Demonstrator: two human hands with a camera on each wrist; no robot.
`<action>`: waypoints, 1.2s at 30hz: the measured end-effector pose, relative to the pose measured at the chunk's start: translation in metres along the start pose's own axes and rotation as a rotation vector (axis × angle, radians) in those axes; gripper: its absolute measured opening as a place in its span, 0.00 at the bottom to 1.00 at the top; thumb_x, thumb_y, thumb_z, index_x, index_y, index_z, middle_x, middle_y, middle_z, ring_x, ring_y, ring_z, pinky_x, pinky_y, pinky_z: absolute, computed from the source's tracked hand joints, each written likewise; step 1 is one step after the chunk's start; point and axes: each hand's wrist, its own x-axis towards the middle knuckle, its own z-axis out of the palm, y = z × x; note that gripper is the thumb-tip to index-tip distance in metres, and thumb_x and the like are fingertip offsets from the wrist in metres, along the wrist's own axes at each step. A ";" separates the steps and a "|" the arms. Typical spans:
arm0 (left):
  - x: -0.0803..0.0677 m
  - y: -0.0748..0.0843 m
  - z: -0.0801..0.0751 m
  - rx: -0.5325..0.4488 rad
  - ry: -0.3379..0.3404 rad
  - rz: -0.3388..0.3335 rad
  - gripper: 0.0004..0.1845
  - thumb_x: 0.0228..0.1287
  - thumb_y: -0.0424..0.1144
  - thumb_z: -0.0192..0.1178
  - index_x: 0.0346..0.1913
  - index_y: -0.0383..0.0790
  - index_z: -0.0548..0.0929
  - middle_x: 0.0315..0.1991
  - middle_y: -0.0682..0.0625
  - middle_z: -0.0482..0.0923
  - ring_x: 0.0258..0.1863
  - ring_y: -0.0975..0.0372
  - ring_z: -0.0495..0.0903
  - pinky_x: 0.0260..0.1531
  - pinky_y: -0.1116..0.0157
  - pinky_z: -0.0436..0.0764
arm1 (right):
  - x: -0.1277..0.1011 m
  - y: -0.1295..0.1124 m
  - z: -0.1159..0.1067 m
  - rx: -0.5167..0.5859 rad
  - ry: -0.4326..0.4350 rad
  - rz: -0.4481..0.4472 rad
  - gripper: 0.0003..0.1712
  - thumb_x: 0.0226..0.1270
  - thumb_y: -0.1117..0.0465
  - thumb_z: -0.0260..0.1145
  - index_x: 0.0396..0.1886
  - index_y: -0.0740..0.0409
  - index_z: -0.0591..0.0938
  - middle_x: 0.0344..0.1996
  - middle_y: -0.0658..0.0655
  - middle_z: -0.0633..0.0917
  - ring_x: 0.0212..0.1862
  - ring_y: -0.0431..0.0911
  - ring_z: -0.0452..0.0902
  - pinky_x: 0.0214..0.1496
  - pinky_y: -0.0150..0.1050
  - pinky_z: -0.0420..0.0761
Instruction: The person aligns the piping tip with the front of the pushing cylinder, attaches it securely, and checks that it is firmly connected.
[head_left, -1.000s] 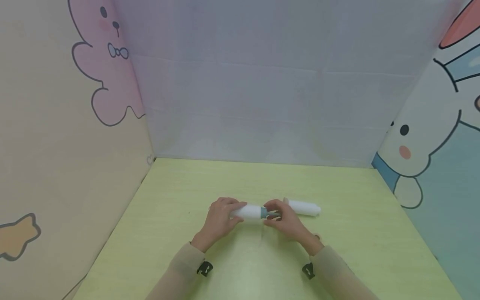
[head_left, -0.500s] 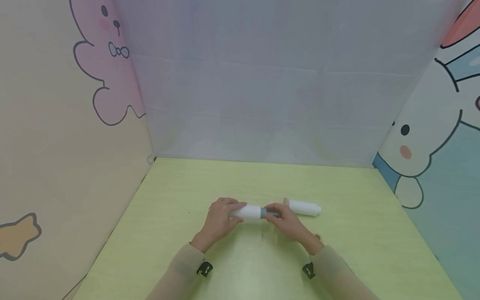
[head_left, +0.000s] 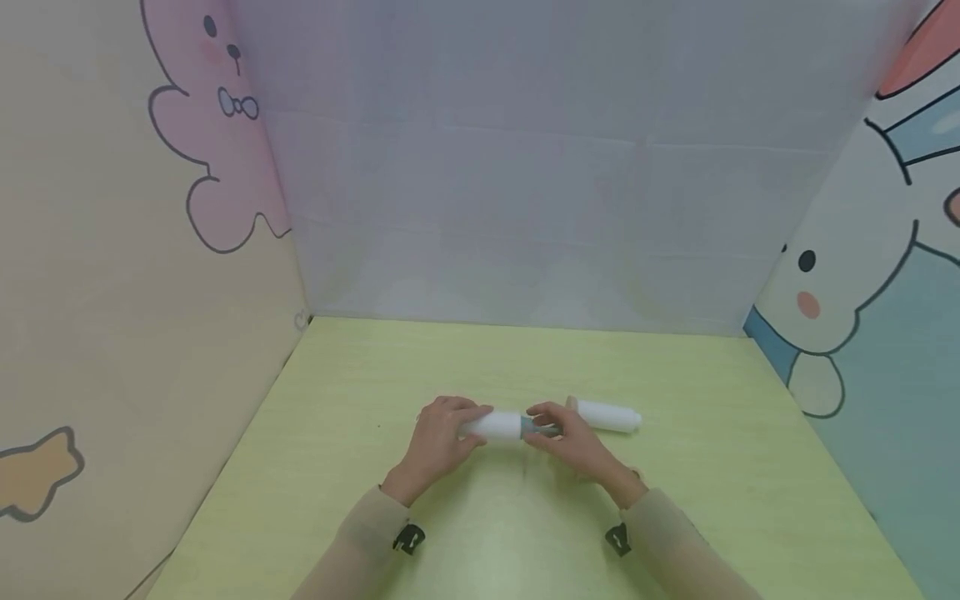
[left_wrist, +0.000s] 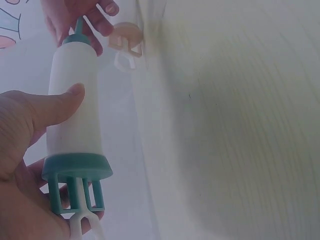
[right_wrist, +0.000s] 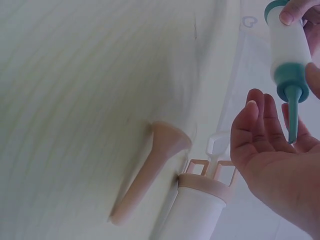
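Teal syringe [head_left: 501,425] tip hidden behind right hand [head_left: 572,443] fingers in head view. Left hand [head_left: 437,442] grips its white barrel w/ thumb on top; right hand pinches the nozzle (fingers loosely curled). Pink syringe [head_left: 606,414] lies on table [head_left: 360,392], at 3 o'clock.

The syringe [head_left: 501,425] I hold has a white barrel with a teal collar and teal nozzle [right_wrist: 292,111]. The second syringe [head_left: 606,414] is white with a peach-pink collar and nozzle [right_wrist: 150,170]. The table [head_left: 712,492] is pale yellow-green with faint grain. My sleeves [head_left: 371,521] are beige.
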 end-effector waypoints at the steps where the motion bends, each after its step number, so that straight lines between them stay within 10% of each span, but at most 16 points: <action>1: 0.000 0.000 0.000 0.002 -0.002 -0.005 0.24 0.45 0.42 0.74 0.50 0.53 0.84 0.44 0.52 0.82 0.46 0.53 0.77 0.41 0.53 0.74 | 0.000 0.000 0.000 0.008 -0.005 -0.022 0.24 0.63 0.57 0.65 0.56 0.64 0.73 0.48 0.66 0.80 0.47 0.58 0.80 0.45 0.43 0.80; 8: 0.000 -0.001 0.002 0.009 0.000 -0.005 0.24 0.44 0.42 0.74 0.50 0.54 0.84 0.45 0.52 0.82 0.46 0.53 0.77 0.41 0.54 0.74 | -0.008 -0.030 -0.005 0.027 0.000 -0.064 0.23 0.58 0.69 0.67 0.53 0.68 0.72 0.51 0.71 0.78 0.48 0.64 0.78 0.43 0.40 0.80; 16: 0.001 0.000 0.000 -0.011 -0.002 0.005 0.24 0.45 0.42 0.74 0.50 0.53 0.84 0.44 0.51 0.82 0.46 0.53 0.77 0.41 0.54 0.74 | 0.002 0.004 -0.001 0.027 0.024 -0.085 0.21 0.58 0.63 0.69 0.50 0.61 0.75 0.48 0.64 0.81 0.47 0.57 0.80 0.42 0.35 0.80; 28: 0.000 0.000 0.000 0.007 -0.020 0.000 0.24 0.45 0.42 0.74 0.50 0.53 0.84 0.44 0.52 0.82 0.46 0.53 0.77 0.42 0.54 0.74 | -0.005 -0.025 -0.002 0.024 0.001 -0.094 0.17 0.59 0.68 0.66 0.47 0.69 0.76 0.45 0.68 0.80 0.47 0.62 0.79 0.46 0.47 0.80; 36: 0.000 -0.003 -0.001 0.018 -0.003 0.016 0.23 0.44 0.41 0.74 0.49 0.52 0.84 0.44 0.51 0.83 0.45 0.53 0.77 0.42 0.53 0.75 | 0.003 0.000 0.004 0.006 0.001 -0.034 0.15 0.63 0.60 0.65 0.48 0.61 0.77 0.48 0.61 0.81 0.49 0.53 0.80 0.46 0.41 0.80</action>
